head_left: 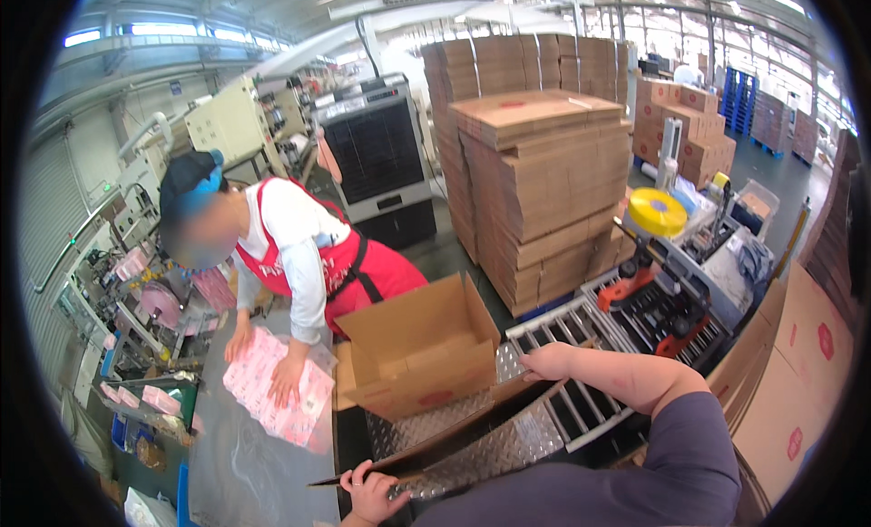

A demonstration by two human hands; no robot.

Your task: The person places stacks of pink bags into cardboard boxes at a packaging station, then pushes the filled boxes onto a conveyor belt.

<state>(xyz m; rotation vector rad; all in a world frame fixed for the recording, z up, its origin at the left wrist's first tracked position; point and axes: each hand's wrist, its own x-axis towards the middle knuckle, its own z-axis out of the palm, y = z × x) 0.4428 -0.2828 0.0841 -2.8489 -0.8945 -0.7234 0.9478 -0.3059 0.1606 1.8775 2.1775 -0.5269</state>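
My left hand (370, 493) grips the near-left end of a folded cardboard carton (454, 447), with the fingers curled over its edge. At its far-right end my right hand (549, 361) is closed on the same carton, by the roller conveyor. The carton is seen nearly edge-on, as a long narrow strip above a metal tread plate (531, 436). Just beyond it stands an open cardboard box (422, 391) with its flaps up. How far my fingers reach around the carton is partly hidden.
Across the metal table (245, 473), a co-worker in a red apron (381, 268) presses both hands on pink packs (272, 386). Stacked flat cartons (562, 196) stand behind. A roller conveyor (581, 409) leads to a taping machine with yellow tape (657, 211). More cardboard (798, 382) leans at right.
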